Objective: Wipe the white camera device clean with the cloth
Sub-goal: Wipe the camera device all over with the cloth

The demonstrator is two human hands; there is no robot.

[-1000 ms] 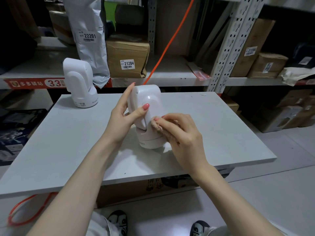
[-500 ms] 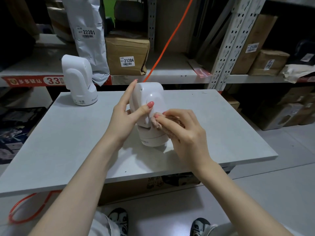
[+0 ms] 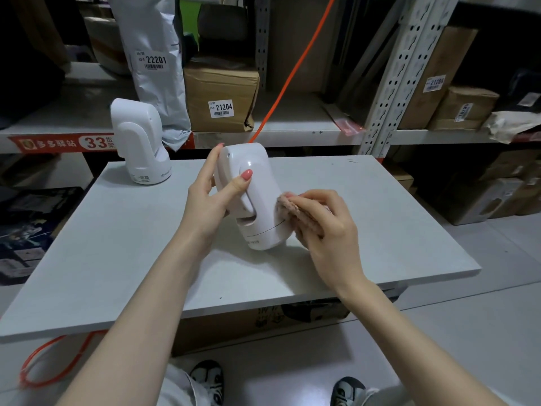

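While the white camera device (image 3: pixel 253 197) stands tilted on its base near the middle of the pale grey tabletop (image 3: pixel 117 259), the left hand (image 3: pixel 209 200) grips its upper body, thumb curled across the front and fingers behind. The right hand (image 3: pixel 325 227) holds a pinkish cloth (image 3: pixel 292 212) bunched under curled fingers and presses it against the device's right side, low down near the base. A second white camera device (image 3: pixel 140 142) stands upright at the table's far left corner, well apart. Behind the table runs metal shelving (image 3: pixel 404 83) with cardboard boxes (image 3: pixel 221 95) bearing number labels and a grey plastic parcel bag (image 3: pixel 152 63). An orange cable (image 3: pixel 292 71) slants down across the shelves, and more orange cable (image 3: pixel 49 361) loops under the table's near left edge. The floor (image 3: pixel 468 332) is light grey.
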